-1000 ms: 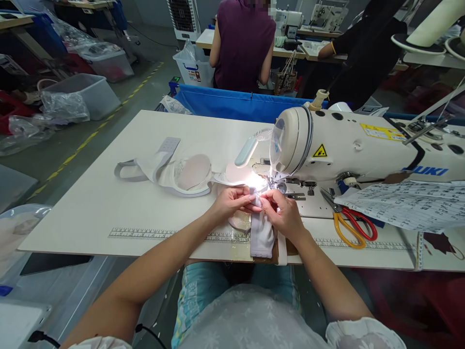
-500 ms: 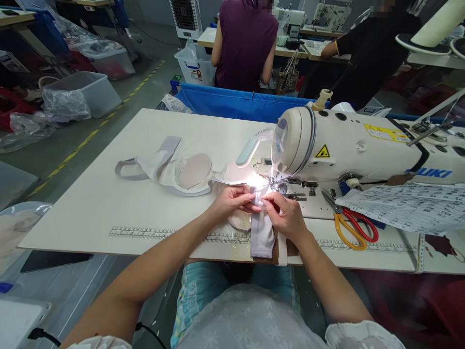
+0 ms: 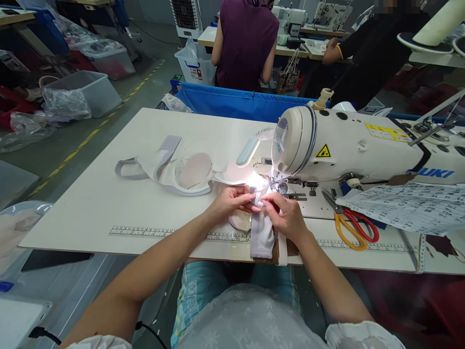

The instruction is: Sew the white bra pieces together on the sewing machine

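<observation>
A white bra (image 3: 170,182) with pale pink cups stretches across the table from the left to the sewing machine (image 3: 334,140). My left hand (image 3: 234,201) pinches the bra's edge just in front of the lit needle area. Close beside it on the right, my right hand (image 3: 285,213) pinches the same band between thumb and fingers. The band's loose end (image 3: 262,240) hangs down between my hands to the table's front edge. Glare from the machine lamp washes out the fabric under the presser foot.
Red- and yellow-handled scissors (image 3: 354,225) and a printed paper sheet (image 3: 407,206) lie right of my hands. A ruler strip (image 3: 145,232) runs along the table front. Beyond the blue cloth bin (image 3: 232,102) sit two people. Plastic tubs (image 3: 83,92) stand at left.
My hands and the bra stay almost still. At the back right, the co-worker in black has shifted an arm.
</observation>
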A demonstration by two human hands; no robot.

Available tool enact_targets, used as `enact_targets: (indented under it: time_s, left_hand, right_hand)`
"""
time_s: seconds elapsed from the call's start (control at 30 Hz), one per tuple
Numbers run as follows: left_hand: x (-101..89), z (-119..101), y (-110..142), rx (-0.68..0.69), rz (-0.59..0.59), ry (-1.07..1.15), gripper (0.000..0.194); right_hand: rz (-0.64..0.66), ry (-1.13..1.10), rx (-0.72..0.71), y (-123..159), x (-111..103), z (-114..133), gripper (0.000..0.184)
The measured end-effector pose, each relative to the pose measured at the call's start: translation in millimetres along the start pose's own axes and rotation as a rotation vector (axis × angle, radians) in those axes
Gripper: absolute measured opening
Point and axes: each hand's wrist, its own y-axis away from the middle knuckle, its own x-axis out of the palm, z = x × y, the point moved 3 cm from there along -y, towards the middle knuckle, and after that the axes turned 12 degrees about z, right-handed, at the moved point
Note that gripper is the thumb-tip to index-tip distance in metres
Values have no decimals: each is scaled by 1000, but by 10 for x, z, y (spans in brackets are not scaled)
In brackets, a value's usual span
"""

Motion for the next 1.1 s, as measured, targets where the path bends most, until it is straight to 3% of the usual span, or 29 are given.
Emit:
enact_targets:
  time_s: [1.1]
  left_hand:
    - [-5, 28, -6, -39, -3, 37, 37]
  right_hand:
    - [0, -46, -77, -5, 1, -34, 11]
